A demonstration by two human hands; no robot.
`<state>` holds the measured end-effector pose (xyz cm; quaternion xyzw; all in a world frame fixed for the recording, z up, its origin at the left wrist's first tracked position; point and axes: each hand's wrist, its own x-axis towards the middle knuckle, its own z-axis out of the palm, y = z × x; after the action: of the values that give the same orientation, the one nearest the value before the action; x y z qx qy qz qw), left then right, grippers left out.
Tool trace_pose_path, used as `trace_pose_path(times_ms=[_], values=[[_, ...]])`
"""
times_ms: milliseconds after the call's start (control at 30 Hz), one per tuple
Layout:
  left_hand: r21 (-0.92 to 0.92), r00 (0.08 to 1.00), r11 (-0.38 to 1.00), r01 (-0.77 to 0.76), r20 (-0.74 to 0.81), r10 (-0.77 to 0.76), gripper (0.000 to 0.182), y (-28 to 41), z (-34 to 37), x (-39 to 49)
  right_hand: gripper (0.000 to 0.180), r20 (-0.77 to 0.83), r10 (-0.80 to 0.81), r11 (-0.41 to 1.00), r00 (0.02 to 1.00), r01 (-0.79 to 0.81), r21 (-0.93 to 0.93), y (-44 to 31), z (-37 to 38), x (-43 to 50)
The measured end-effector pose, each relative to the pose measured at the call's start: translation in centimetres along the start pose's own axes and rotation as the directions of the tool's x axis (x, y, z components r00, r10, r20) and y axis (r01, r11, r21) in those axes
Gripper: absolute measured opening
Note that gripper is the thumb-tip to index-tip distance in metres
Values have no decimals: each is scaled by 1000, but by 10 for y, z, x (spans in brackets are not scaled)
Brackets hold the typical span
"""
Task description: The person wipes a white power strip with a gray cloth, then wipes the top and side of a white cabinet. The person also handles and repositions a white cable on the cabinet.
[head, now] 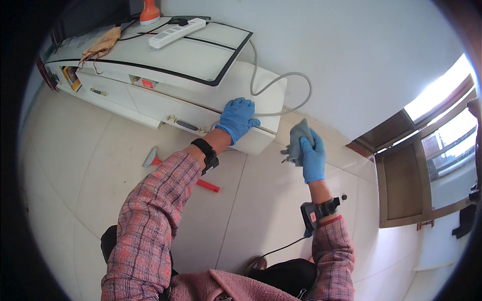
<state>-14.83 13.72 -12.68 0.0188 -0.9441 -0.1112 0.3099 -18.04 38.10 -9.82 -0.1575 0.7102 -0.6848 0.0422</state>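
My left hand (237, 118), in a blue glove, lies flat on the front corner of a low white cabinet (269, 88), fingers spread and nothing gripped. Beside it, a grey cable (280, 114) runs out and loops towards the wall; I cannot tell whether the hand touches it. To the right of the cabinet, my right hand (314, 154), also gloved in blue, pinches a folded grey-green cloth (300, 141) in the air. Small dark strips stick out from the cloth's left side.
On the cabinet's glass top are a white power strip (177, 34), a tan cloth (103, 44) and an orange-and-white device (150, 13). A scraper (150, 158) with a red handle (208, 186) lies on the tiled floor, partly behind my left arm. A brown-framed door (401, 184) stands at right.
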Motion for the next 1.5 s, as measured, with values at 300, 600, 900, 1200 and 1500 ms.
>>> trace_pose_path(times_ms=[300,600,900,1200,1500], values=[[-721,808,599,348,-93,-582,21,-66,-1,-4,43,555,-508,450,658,753,-480,7,75,49],[-578,938,798,169,-154,-310,28,-107,14,-20,32,785,-219,661,579,680,-317,30,118,139],[-486,923,843,228,-168,-346,41,-130,42,-34,29,594,-331,439,733,677,-590,44,108,257],[-178,888,978,108,-424,-175,42,-126,50,-40,28,405,-349,396,845,525,-754,46,95,220],[-477,893,849,226,-247,-376,44,-119,56,-40,42,728,-226,192,647,763,-617,37,78,129]])
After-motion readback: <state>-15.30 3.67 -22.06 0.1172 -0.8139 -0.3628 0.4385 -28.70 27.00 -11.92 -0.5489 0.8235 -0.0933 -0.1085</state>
